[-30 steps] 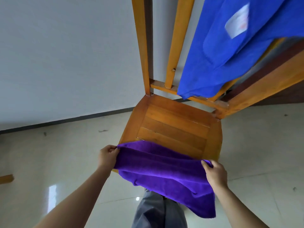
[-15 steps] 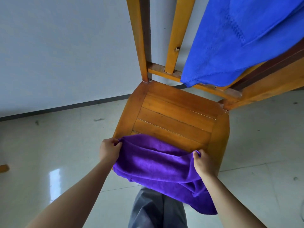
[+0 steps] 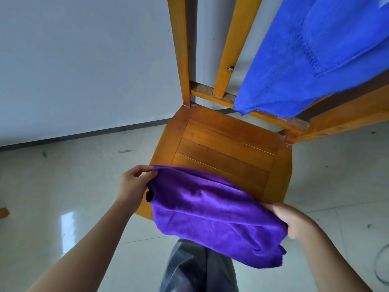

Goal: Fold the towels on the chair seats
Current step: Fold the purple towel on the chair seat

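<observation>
A purple towel (image 3: 212, 213) lies doubled over the front edge of a wooden chair seat (image 3: 227, 152), and its lower part hangs off toward my legs. My left hand (image 3: 134, 184) pinches the towel's upper left corner at the seat's front left. My right hand (image 3: 292, 222) grips the towel's right end, off the seat's front right corner. A blue towel (image 3: 311, 55) hangs over the chair's backrest at the upper right.
The chair's back slats (image 3: 229, 45) rise in front of a pale wall (image 3: 84, 60). Glossy floor tiles (image 3: 52, 197) surround the chair. My grey trouser leg (image 3: 197, 270) is below the towel. A wooden bit (image 3: 4, 212) shows at the left edge.
My right hand has moved down and to the right with the towel's end, stretching the towel out. My left hand stays at the front left corner, still pinching.
</observation>
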Demonstrator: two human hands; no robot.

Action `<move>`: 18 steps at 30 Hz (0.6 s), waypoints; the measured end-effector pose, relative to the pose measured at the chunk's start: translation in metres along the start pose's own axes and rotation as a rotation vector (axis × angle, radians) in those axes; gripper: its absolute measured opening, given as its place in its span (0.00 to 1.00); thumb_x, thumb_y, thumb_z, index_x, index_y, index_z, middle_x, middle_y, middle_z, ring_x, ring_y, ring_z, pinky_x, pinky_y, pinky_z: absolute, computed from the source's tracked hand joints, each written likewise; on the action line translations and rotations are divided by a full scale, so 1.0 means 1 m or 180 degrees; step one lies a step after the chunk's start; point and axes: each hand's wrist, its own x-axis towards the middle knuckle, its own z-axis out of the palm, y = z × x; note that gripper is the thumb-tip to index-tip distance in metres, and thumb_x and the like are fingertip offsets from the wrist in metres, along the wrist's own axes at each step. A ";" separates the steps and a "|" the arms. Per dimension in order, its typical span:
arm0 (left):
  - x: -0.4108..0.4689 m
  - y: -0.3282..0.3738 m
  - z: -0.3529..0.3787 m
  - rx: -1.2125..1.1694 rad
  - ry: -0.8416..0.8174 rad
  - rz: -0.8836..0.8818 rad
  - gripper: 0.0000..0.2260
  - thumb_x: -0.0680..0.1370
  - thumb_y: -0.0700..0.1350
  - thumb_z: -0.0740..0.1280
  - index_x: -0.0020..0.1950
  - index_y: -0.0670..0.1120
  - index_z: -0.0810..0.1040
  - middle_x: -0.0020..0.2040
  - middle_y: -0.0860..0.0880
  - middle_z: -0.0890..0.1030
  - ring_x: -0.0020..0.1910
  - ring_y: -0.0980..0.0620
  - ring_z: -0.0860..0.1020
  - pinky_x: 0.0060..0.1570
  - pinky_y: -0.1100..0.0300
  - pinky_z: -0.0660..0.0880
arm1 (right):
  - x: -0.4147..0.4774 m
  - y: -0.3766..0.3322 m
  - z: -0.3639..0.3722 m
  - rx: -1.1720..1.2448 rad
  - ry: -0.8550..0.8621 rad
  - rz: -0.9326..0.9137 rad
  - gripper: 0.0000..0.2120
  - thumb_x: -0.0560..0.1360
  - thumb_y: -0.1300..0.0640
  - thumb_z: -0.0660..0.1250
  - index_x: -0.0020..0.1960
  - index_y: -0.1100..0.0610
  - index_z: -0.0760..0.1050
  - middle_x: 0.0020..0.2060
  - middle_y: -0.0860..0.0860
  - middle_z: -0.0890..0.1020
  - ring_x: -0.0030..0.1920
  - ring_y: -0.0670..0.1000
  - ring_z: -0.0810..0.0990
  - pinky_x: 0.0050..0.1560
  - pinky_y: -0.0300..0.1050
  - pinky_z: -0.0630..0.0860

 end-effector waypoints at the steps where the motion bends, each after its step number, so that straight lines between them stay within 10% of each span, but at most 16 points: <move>1: 0.001 0.002 -0.002 -0.0087 -0.0044 -0.0015 0.08 0.73 0.30 0.66 0.37 0.41 0.77 0.37 0.42 0.77 0.36 0.47 0.73 0.37 0.58 0.73 | -0.001 0.001 -0.002 0.0126 -0.0019 0.0022 0.10 0.73 0.53 0.69 0.48 0.59 0.78 0.42 0.58 0.83 0.43 0.59 0.81 0.45 0.49 0.76; 11: 0.014 0.002 -0.005 -0.0164 0.0007 -0.0105 0.08 0.73 0.29 0.65 0.37 0.40 0.76 0.26 0.51 0.80 0.31 0.51 0.76 0.31 0.64 0.77 | -0.009 0.010 0.007 0.1670 0.0364 -0.2251 0.22 0.47 0.49 0.81 0.38 0.57 0.83 0.36 0.54 0.84 0.37 0.53 0.82 0.44 0.43 0.79; 15: 0.019 0.006 -0.001 0.0105 0.0189 -0.0036 0.09 0.73 0.30 0.66 0.37 0.42 0.77 0.31 0.47 0.78 0.35 0.49 0.74 0.38 0.59 0.74 | 0.001 0.016 0.009 0.1258 0.0678 -0.2126 0.04 0.61 0.56 0.76 0.33 0.53 0.82 0.31 0.49 0.82 0.36 0.50 0.80 0.38 0.41 0.76; 18: 0.019 0.010 0.003 0.0379 0.0138 0.0062 0.09 0.74 0.31 0.66 0.37 0.43 0.77 0.35 0.45 0.77 0.35 0.49 0.74 0.35 0.62 0.74 | 0.017 0.015 0.006 0.0690 0.1057 -0.2036 0.09 0.72 0.63 0.69 0.36 0.53 0.78 0.34 0.52 0.80 0.40 0.54 0.77 0.39 0.42 0.74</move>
